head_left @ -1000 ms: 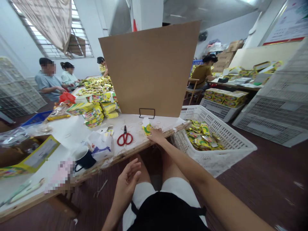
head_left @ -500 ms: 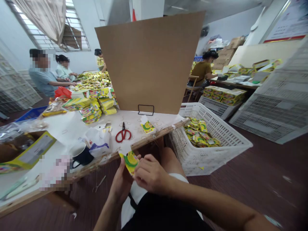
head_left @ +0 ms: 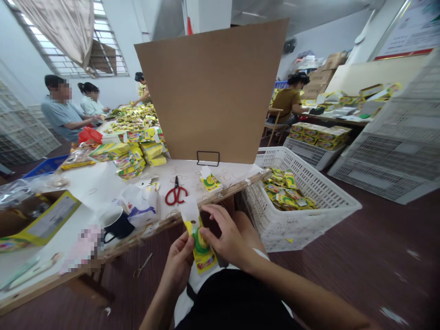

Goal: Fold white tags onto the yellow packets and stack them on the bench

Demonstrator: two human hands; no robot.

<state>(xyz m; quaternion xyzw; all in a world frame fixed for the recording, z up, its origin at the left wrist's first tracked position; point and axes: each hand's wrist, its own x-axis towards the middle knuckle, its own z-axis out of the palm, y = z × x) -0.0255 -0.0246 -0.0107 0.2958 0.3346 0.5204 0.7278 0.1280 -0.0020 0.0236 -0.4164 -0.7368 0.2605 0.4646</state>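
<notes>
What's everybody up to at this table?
Someone's left hand holds a small yellow-and-green carton just off the table edge, with the right hand at its other side, thumb against it. A white flap stands up from its top. A similar carton lies near red-handled scissors; a white crate holds many yellow packets.

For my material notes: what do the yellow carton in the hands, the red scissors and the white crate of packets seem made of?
Carton: probably thin card, smooth and printed, with a flat pale flap.
Scissors: dark blades, likely metal; red handles, perhaps plastic coated, finish unclear.
Crate: seemingly moulded plastic, dull, its walls pierced by regular slots.
</notes>
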